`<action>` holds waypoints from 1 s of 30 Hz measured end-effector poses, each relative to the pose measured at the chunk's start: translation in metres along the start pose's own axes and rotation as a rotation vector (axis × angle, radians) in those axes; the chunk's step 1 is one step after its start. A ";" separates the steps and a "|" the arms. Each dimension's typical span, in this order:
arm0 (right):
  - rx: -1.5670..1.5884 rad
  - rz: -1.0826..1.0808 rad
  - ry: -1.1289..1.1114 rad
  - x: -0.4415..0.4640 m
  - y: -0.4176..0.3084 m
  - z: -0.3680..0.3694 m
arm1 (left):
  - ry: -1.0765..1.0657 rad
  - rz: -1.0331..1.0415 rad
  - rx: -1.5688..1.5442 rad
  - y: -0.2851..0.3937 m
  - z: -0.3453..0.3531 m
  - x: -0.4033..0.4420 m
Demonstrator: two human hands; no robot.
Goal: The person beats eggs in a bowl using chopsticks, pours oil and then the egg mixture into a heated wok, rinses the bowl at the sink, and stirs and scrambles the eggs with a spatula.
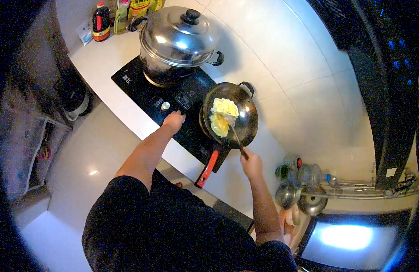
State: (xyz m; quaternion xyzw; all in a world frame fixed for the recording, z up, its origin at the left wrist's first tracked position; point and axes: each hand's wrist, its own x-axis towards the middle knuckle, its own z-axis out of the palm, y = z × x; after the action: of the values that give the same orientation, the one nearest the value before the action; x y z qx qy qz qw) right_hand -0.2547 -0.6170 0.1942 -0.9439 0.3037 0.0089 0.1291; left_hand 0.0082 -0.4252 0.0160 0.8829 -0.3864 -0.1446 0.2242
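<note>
A dark wok (245, 120) with a red and black handle (208, 167) sits on the right side of the black cooktop (141, 93). Yellow egg (225, 109) lies in the wok, with a spatula (235, 135) reaching into it. My right hand (251, 164) is wrapped round the spatula's handle, at the wok's near rim. At the cooktop's front, close to a silver knob (165, 106), my left hand (174, 120) has its fingers bent over the control area; what is under the fingertips is hidden.
A large lidded steamer pot (180, 38) stands on the cooktop's left part. Bottles, one dark with a red cap (101, 22), stand behind it at the left. Pot lids (313, 201) hang at the right beside a bright screen-like panel (350, 238). A range hood (377, 90) is overhead.
</note>
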 end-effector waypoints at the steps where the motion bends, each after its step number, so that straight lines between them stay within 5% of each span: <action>1: -0.025 0.027 -0.049 -0.013 -0.002 -0.004 | -0.025 0.011 0.033 0.001 0.001 0.001; 5: 0.119 -0.007 0.017 -0.021 0.054 -0.005 | 0.027 0.015 0.057 0.006 0.007 0.002; 12: 0.000 -0.069 0.170 0.015 -0.013 0.018 | 0.049 -0.045 0.100 0.013 0.006 0.004; 16: 0.109 0.041 -0.074 -0.014 0.007 -0.005 | 0.104 -0.064 0.049 0.008 0.016 0.005; 20: 0.020 0.013 0.023 0.006 0.006 -0.014 | 0.023 -0.180 -0.139 0.023 -0.013 -0.007; 26: -0.019 -0.097 0.107 0.029 -0.022 -0.006 | 0.540 0.105 -0.191 0.028 0.008 -0.042; 28: 0.026 -0.079 0.144 0.035 -0.005 0.001 | 0.403 0.058 -0.445 0.046 0.033 -0.067; 30: 0.039 -0.105 0.191 0.031 0.010 -0.002 | -0.386 -0.188 -1.096 0.073 0.044 -0.086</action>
State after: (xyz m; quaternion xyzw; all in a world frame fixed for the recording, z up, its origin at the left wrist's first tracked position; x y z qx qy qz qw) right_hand -0.2353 -0.6431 0.1911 -0.9524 0.2647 -0.0940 0.1181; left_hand -0.1124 -0.4174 0.0222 0.6263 -0.2091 -0.5005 0.5599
